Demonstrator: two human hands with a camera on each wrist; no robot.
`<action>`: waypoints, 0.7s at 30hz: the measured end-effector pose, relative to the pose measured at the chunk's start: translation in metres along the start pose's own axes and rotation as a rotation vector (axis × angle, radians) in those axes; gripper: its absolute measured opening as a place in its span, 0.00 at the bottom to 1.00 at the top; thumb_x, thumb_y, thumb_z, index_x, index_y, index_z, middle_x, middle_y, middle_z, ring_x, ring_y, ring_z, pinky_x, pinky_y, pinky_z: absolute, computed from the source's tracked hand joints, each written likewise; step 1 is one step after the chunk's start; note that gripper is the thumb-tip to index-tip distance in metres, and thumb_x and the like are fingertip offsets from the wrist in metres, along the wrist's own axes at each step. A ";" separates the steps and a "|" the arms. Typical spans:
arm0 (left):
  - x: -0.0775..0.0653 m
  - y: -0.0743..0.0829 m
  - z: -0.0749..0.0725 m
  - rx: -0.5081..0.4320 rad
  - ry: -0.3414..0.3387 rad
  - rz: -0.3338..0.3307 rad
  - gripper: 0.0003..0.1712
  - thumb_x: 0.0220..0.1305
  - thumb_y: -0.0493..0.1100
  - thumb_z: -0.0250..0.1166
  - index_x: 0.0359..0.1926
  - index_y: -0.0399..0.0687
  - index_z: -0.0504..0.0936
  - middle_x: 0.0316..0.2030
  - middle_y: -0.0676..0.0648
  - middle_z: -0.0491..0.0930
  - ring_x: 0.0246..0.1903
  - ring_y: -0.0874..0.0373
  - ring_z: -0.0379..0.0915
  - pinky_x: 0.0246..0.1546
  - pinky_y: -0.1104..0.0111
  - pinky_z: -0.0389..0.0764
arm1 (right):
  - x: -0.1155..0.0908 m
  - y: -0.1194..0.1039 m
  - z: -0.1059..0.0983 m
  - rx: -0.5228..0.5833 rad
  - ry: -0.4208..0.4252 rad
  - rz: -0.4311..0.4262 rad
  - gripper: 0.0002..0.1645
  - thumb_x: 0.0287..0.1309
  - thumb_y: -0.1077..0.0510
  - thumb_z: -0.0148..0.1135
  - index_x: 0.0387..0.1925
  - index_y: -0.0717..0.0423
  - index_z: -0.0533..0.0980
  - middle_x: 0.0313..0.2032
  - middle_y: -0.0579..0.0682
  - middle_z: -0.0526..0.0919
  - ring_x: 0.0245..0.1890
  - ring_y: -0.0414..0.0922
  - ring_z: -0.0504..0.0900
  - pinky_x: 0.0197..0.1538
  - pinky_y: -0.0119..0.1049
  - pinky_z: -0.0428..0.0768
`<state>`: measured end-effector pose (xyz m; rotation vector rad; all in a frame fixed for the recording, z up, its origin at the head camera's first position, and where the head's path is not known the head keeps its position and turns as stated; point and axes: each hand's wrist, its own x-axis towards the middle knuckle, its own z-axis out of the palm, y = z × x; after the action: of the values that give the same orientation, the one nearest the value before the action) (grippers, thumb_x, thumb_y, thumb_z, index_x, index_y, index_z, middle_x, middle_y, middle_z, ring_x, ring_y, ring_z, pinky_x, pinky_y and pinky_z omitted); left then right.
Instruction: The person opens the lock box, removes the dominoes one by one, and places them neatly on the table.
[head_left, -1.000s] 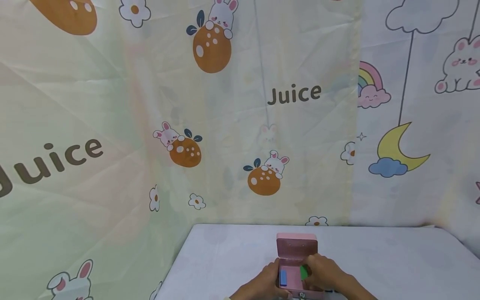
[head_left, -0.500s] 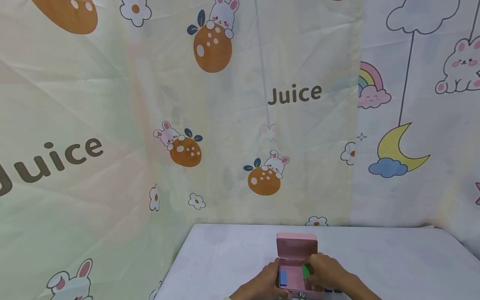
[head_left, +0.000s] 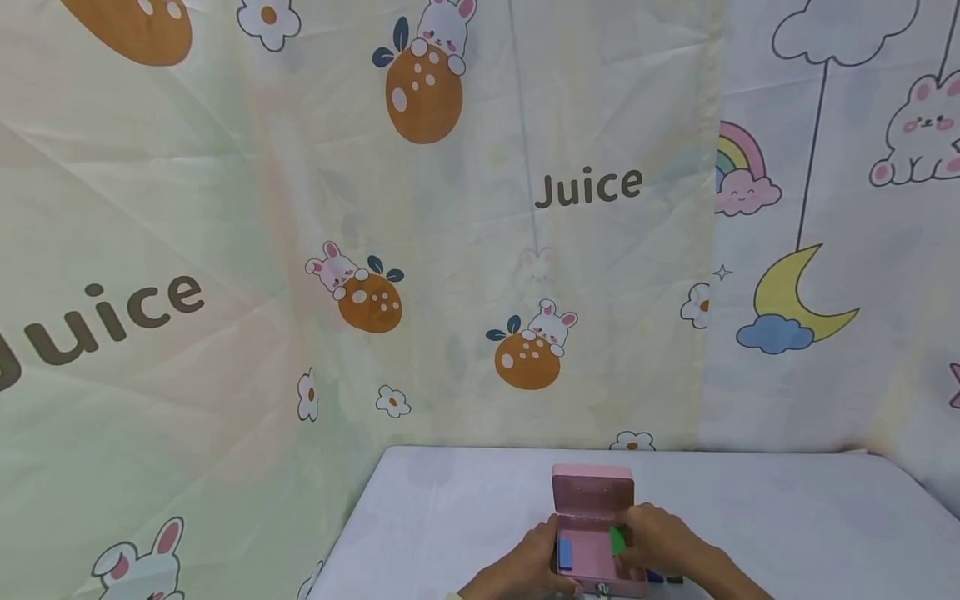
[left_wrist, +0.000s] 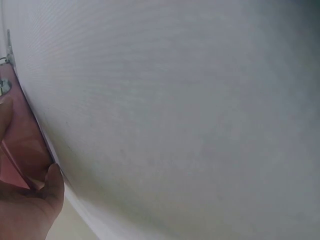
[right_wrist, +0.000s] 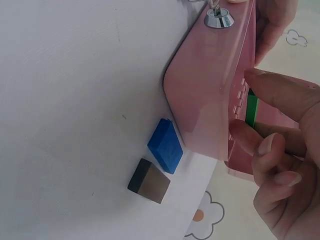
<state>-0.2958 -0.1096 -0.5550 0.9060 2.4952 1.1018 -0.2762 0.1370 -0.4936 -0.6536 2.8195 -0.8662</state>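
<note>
A pink metal cash box (head_left: 592, 495) stands on the table with its lid raised and a key in its front lock (right_wrist: 219, 19). My left hand (head_left: 534, 557) grips the box along its left side, and the left wrist view shows its fingers on the pink wall (left_wrist: 25, 130). My right hand (head_left: 654, 537) reaches in over the right wall and pinches a green block (head_left: 618, 540) against the inner right side. In the right wrist view, part of that green block (right_wrist: 252, 110) shows between thumb and fingers. A blue block (head_left: 565, 554) lies inside at the left.
Outside the box, by its right side, a second blue block (right_wrist: 167, 146) and a dark brown-grey block (right_wrist: 150, 181) lie on the white tabletop (head_left: 450, 492). Printed curtains (head_left: 450, 208) hang behind and to the left of the table.
My right hand has shifted slightly to the right with the green block, bringing it nearer the box's right wall. My left hand and the box have stayed put.
</note>
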 end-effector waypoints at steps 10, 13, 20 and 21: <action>0.000 -0.001 -0.002 -0.015 -0.002 0.029 0.49 0.51 0.44 0.79 0.68 0.64 0.59 0.49 0.63 0.74 0.46 0.74 0.71 0.49 0.74 0.76 | -0.002 -0.003 -0.007 0.025 -0.028 0.066 0.19 0.46 0.60 0.77 0.43 0.54 0.83 0.24 0.41 0.78 0.27 0.42 0.73 0.30 0.36 0.70; 0.000 0.000 -0.002 -0.012 0.005 0.006 0.49 0.51 0.45 0.79 0.68 0.65 0.59 0.49 0.63 0.73 0.46 0.74 0.70 0.49 0.73 0.76 | -0.002 -0.006 -0.009 0.009 -0.016 0.094 0.17 0.45 0.60 0.78 0.40 0.54 0.84 0.25 0.40 0.79 0.28 0.42 0.73 0.32 0.38 0.73; -0.002 0.001 -0.001 0.006 0.020 -0.017 0.50 0.49 0.45 0.80 0.68 0.64 0.59 0.48 0.61 0.72 0.48 0.72 0.68 0.49 0.72 0.74 | -0.007 -0.003 -0.013 0.033 -0.015 0.076 0.20 0.46 0.59 0.78 0.44 0.53 0.84 0.26 0.39 0.81 0.29 0.42 0.74 0.34 0.41 0.75; -0.002 0.001 -0.001 0.006 0.022 -0.018 0.49 0.49 0.44 0.80 0.68 0.64 0.60 0.48 0.61 0.72 0.47 0.72 0.68 0.49 0.72 0.74 | -0.008 -0.001 -0.014 0.032 -0.019 0.065 0.21 0.46 0.59 0.78 0.45 0.52 0.83 0.27 0.39 0.81 0.29 0.42 0.75 0.35 0.40 0.75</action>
<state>-0.2942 -0.1109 -0.5540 0.8761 2.5213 1.1048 -0.2718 0.1465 -0.4814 -0.5601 2.7871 -0.8871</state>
